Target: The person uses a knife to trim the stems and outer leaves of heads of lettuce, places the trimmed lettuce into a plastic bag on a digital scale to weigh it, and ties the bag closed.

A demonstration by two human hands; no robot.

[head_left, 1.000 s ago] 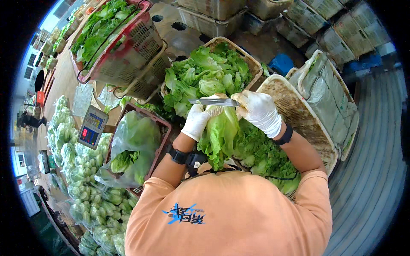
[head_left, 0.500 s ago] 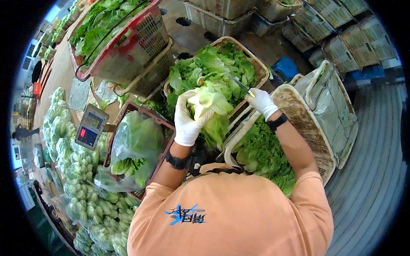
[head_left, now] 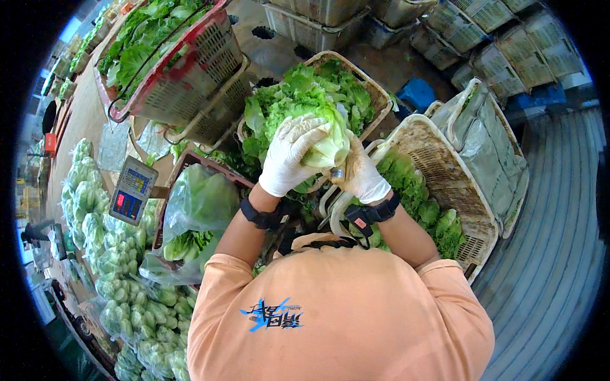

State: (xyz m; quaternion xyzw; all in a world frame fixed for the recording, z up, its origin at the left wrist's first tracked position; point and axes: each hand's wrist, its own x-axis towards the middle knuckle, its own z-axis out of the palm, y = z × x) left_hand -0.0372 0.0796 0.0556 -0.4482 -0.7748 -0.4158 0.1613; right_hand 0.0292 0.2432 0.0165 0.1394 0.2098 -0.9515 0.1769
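Observation:
A head of light green lettuce (head_left: pixel 327 147) is held in front of me, its pale base tilted toward me. My left hand (head_left: pixel 292 152), in a white glove, is closed round its left side. Against the lettuce's right side rests my right hand (head_left: pixel 365 173), in a soiled white glove, its fingers curled round a knife. Only a small metallic end (head_left: pixel 337 173) of the knife shows below the lettuce; I cannot make out the blade clearly. Just beyond is a crate (head_left: pixel 380 95) piled with loose leafy lettuce (head_left: pixel 260 105).
A second crate (head_left: pixel 473 190) with lettuce heads stands at my right, beside a covered crate (head_left: pixel 489 152). On the left are a scale display (head_left: pixel 132 190), a crate with a plastic-bagged lettuce (head_left: pixel 200 203) and many bagged heads (head_left: pixel 121 267). Stacked baskets (head_left: pixel 190 82) rise at far left.
My right hand has come left and nearer, from the crate's right side to the lettuce. The lettuce has been turned in my left hand, which now lies over its left side.

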